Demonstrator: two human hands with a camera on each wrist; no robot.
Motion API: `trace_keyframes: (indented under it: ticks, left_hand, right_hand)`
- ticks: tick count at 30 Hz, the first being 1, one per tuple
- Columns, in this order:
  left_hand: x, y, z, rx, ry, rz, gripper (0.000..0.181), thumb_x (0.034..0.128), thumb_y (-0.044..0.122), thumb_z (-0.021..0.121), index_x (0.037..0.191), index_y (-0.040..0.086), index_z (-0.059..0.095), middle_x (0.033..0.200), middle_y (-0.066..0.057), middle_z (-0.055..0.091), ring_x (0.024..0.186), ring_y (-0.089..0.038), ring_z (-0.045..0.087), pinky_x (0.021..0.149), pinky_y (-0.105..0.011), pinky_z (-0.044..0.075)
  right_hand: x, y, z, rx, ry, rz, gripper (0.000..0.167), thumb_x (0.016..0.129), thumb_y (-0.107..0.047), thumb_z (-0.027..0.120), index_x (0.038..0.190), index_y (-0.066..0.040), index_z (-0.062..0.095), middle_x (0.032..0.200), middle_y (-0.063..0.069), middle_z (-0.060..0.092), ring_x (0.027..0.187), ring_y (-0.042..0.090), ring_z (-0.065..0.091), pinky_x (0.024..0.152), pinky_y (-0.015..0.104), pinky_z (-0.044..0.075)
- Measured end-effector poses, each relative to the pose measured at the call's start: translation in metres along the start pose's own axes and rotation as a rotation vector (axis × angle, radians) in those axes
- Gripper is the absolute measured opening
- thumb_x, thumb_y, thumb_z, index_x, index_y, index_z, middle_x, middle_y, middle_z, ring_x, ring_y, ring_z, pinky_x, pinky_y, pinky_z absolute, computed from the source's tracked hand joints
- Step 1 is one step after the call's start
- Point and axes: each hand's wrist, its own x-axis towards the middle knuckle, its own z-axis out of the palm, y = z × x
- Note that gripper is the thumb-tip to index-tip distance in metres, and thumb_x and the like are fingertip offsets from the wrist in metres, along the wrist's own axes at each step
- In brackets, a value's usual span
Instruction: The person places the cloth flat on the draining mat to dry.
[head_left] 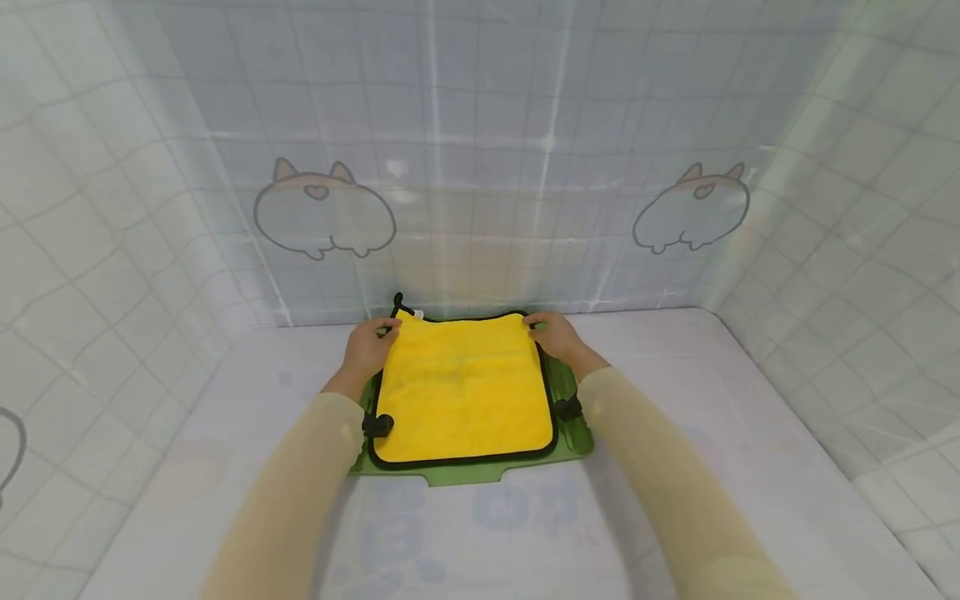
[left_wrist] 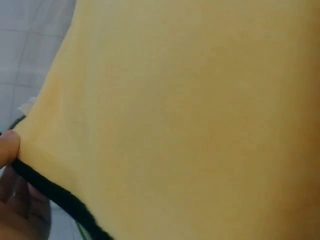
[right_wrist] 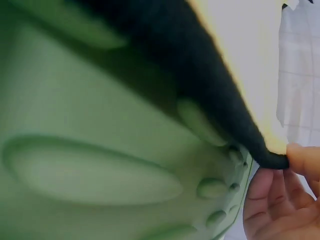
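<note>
A yellow cloth (head_left: pixel 465 383) with a black border lies over a green board (head_left: pixel 465 475) with raised oval bumps. At its far left corner, near a small loop and a white tag, my left hand (head_left: pixel 366 346) pinches the edge between thumb and fingers. My right hand (head_left: pixel 558 335) pinches the far right corner. In the right wrist view that black-edged corner is lifted off the green board (right_wrist: pixel 90 170), held by the thumb and fingers of the right hand (right_wrist: pixel 282 205). The left wrist view is mostly filled by the yellow cloth (left_wrist: pixel 175 120).
The board rests on a pale, faintly printed table surface (head_left: pixel 465 542). Behind it stands a grid-patterned wall covering (head_left: pixel 487 167) with cartoon animal drawings, close to the board's far edge. Similar walls rise at left and right.
</note>
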Motion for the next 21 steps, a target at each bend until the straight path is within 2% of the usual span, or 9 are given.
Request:
trace_keyframes:
  ticks: [2,4,6,7,8,10,14,19,21]
  left_hand:
    - [0.0004,-0.0002,0.0005,0.010,0.026,-0.007,0.034,0.1058,0.018,0.053,0.138,0.010,0.061,0.139,-0.019,0.055,0.099,-0.034,0.063,0.073,-0.038,0.054]
    - [0.0013,-0.0011,0.0013,0.016,0.041,-0.018,0.035,0.1052,0.018,0.055,0.139,0.011,0.061,0.138,-0.017,0.056,0.092,-0.031,0.063,0.068,-0.035,0.053]
    - [0.0023,-0.0013,0.0020,0.025,0.035,-0.025,0.037,0.1044,0.018,0.056,0.141,0.012,0.059,0.142,-0.017,0.053,0.092,-0.033,0.062,0.070,-0.037,0.053]
    - [0.0026,-0.0018,0.0018,0.033,0.029,-0.025,0.039,0.1040,0.018,0.057,0.142,0.011,0.058,0.146,-0.018,0.049,0.100,-0.033,0.061,0.075,-0.039,0.054]
    - [0.0029,-0.0020,0.0016,0.041,0.022,-0.023,0.041,0.1034,0.018,0.058,0.143,0.010,0.056,0.148,-0.019,0.047,0.108,-0.036,0.059,0.082,-0.043,0.054]
    - [0.0031,-0.0021,0.0015,0.057,0.001,-0.022,0.045,0.1022,0.018,0.060,0.146,0.009,0.053,0.153,-0.021,0.041,0.126,-0.040,0.051,0.097,-0.050,0.049]
    - [0.0041,-0.0030,0.0026,0.102,-0.055,-0.024,0.055,0.1001,0.021,0.064,0.150,0.006,0.046,0.157,-0.024,0.034,0.144,-0.043,0.030,0.112,-0.056,0.035]
    - [0.0041,-0.0047,0.0059,0.176,-0.131,-0.041,0.067,0.0989,0.026,0.066,0.154,0.002,0.036,0.158,-0.026,0.030,0.144,-0.045,0.028,0.115,-0.057,0.030]
    - [0.0036,-0.0057,0.0067,0.190,-0.156,-0.054,0.072,0.0981,0.028,0.067,0.155,0.001,0.033,0.158,-0.027,0.028,0.144,-0.046,0.027,0.115,-0.058,0.029]
  right_hand:
    - [0.0020,0.0008,-0.0014,-0.002,0.009,0.006,0.037,0.105,-0.015,0.056,0.141,-0.012,0.058,0.155,0.014,0.041,0.058,0.020,0.033,0.053,0.032,0.035]
    - [0.0025,0.0012,-0.0031,-0.009,0.011,0.013,0.039,0.104,-0.016,0.057,0.142,-0.013,0.057,0.157,0.014,0.039,0.063,0.020,0.041,0.054,0.032,0.036]
    - [0.0012,0.0013,-0.0049,-0.016,0.013,0.020,0.040,0.103,-0.016,0.059,0.143,-0.013,0.056,0.158,0.014,0.037,0.087,0.023,0.056,0.062,0.033,0.040]
    - [0.0004,0.0010,-0.0054,-0.016,0.013,0.021,0.041,0.103,-0.016,0.059,0.143,-0.013,0.056,0.158,0.013,0.036,0.105,0.026,0.056,0.068,0.034,0.041]
    - [0.0001,0.0006,-0.0055,-0.013,0.010,0.025,0.041,0.102,-0.016,0.060,0.143,-0.013,0.056,0.158,0.013,0.036,0.115,0.033,0.055,0.070,0.035,0.042]
    - [-0.0005,0.0001,-0.0054,-0.014,0.008,0.026,0.042,0.101,-0.015,0.061,0.143,-0.014,0.056,0.159,0.013,0.035,0.135,0.034,0.043,0.075,0.036,0.043]
    - [-0.0002,-0.0008,-0.0033,-0.014,-0.006,0.040,0.045,0.100,-0.013,0.064,0.143,-0.013,0.056,0.160,0.014,0.033,0.118,0.036,0.050,0.068,0.035,0.042]
    - [0.0005,-0.0027,-0.0001,-0.043,-0.028,0.061,0.047,0.099,-0.011,0.064,0.145,-0.011,0.053,0.160,0.016,0.031,0.087,0.023,0.048,0.066,0.033,0.041]
    - [0.0026,-0.0027,0.0016,-0.049,-0.036,0.074,0.048,0.099,-0.009,0.063,0.146,-0.011,0.052,0.160,0.017,0.031,0.068,0.019,0.039,0.062,0.033,0.041]
